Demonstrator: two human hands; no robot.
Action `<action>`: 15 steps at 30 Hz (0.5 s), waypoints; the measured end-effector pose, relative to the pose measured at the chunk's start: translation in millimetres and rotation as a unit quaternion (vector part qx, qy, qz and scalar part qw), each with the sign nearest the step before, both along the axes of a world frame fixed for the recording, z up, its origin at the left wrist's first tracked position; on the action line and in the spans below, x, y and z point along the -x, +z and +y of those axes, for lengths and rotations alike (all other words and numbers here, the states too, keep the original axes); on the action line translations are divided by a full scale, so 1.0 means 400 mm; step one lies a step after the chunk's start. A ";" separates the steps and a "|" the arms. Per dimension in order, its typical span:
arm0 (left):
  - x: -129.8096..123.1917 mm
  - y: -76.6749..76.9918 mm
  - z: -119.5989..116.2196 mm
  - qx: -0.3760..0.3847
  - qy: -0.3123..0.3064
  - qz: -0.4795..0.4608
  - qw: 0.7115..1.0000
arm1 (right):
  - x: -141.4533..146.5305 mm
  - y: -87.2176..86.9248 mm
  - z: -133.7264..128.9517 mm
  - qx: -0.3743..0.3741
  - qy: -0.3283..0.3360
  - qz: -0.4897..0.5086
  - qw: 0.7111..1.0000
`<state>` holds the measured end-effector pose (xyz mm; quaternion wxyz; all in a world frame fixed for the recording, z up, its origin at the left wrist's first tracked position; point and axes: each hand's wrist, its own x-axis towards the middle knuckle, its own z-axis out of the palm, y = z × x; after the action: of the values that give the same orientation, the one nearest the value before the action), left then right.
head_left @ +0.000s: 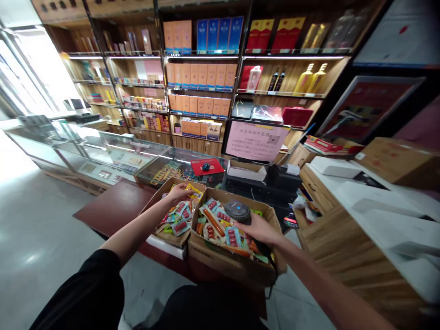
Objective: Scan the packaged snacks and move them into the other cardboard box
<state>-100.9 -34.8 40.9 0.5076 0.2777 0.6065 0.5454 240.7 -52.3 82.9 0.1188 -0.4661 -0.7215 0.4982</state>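
Note:
Two open cardboard boxes of small packaged snacks stand side by side before me, the left box (156,197) and the right box (220,260). My left hand (179,193) is closed on a yellow packet (195,192) over the far side of the left box. Above the right box, my right hand (259,228) is wrapped round a dark handheld scanner (238,211) with a small blue light. Red sausage packs (233,237) and a long orange sausage (213,221) lie under the scanner in the right box.
The boxes rest on a dark red table (117,201). Beyond are a glass display counter (165,160) with a red mat (207,167), a pink sign (256,141), and a black printer (283,176). Shelves of boxed bottles line the back. A white-topped cabinet (371,206) stands at right.

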 end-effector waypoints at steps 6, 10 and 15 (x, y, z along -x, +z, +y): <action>0.186 0.003 -0.092 -0.025 0.052 -0.012 0.998 | 0.069 -0.005 0.023 -0.004 0.021 0.005 1.000; 0.251 0.013 -0.141 -0.023 0.077 -0.016 0.997 | 0.122 0.000 0.022 0.015 0.048 0.004 0.999; 0.247 0.006 -0.129 -0.015 0.058 -0.013 0.998 | 0.146 -0.004 0.016 -0.003 0.034 0.012 0.999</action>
<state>-199.8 -86.4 43.3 0.4784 0.2423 0.6071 0.5864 182.2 -46.0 81.2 0.1122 -0.4352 -0.7369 0.5050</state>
